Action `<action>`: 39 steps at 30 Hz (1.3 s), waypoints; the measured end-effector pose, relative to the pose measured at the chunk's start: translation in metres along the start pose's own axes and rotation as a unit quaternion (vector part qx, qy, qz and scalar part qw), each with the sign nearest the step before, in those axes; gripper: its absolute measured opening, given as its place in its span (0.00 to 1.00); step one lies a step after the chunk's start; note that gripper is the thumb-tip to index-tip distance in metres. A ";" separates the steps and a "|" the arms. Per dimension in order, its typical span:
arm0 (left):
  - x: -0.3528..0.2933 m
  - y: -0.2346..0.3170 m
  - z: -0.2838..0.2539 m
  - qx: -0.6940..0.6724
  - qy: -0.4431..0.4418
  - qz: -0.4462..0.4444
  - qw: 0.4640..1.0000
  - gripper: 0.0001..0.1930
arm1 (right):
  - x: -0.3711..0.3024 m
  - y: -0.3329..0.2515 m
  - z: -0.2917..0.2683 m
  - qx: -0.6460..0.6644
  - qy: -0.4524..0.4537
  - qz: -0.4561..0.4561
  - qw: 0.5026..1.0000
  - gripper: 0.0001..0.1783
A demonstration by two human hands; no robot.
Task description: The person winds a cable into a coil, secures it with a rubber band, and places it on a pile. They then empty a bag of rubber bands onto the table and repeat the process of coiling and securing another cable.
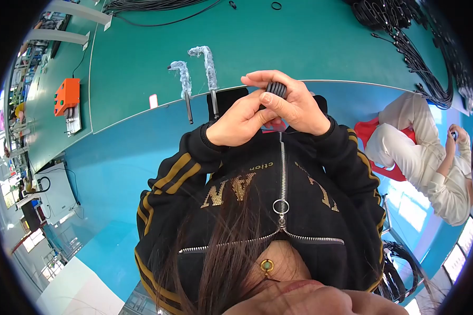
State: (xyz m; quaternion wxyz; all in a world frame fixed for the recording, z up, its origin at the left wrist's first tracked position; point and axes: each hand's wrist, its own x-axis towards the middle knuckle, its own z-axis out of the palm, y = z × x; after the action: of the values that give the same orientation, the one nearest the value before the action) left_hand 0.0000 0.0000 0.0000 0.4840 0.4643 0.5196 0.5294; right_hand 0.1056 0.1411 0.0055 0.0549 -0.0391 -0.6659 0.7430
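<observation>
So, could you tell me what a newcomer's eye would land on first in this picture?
Most likely the two hands at centre: the left hand and right hand meet over a small black coil, just above a black zipped jacket. Behind them, two wrapped posts stand at the edge of the green table. An orange box sits far left, and a person in white sits at right.

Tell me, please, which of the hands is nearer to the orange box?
Left. The left hand is to the box's right; the right hand is farther right, both gripping a coil.
</observation>
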 end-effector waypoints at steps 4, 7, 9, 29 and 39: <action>0.000 0.003 0.006 -0.045 0.016 -0.040 0.998 0.09 | -0.001 0.002 0.001 0.008 0.012 -0.010 1.000 0.25; 0.002 0.002 0.007 -0.036 0.037 -0.044 0.998 0.08 | 0.001 -0.003 0.000 0.011 0.010 0.024 1.000 0.24; 0.002 -0.002 0.007 -0.035 0.048 -0.035 0.998 0.08 | 0.003 -0.001 0.001 0.015 0.009 0.032 0.999 0.23; -0.023 0.007 -0.033 0.000 0.193 0.090 0.977 0.11 | 0.122 0.010 -0.100 -0.212 0.065 0.034 0.975 0.12; -0.002 0.011 -0.019 -0.223 0.151 0.053 0.962 0.13 | 0.023 0.001 -0.042 0.049 -0.013 0.099 0.994 0.08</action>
State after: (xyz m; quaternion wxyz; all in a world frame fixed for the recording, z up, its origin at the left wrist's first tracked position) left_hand -0.0187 -0.0041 0.0104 0.4626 0.2862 0.4298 0.7206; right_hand 0.0879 0.1853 0.0000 -0.0259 -0.0922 -0.6221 0.7770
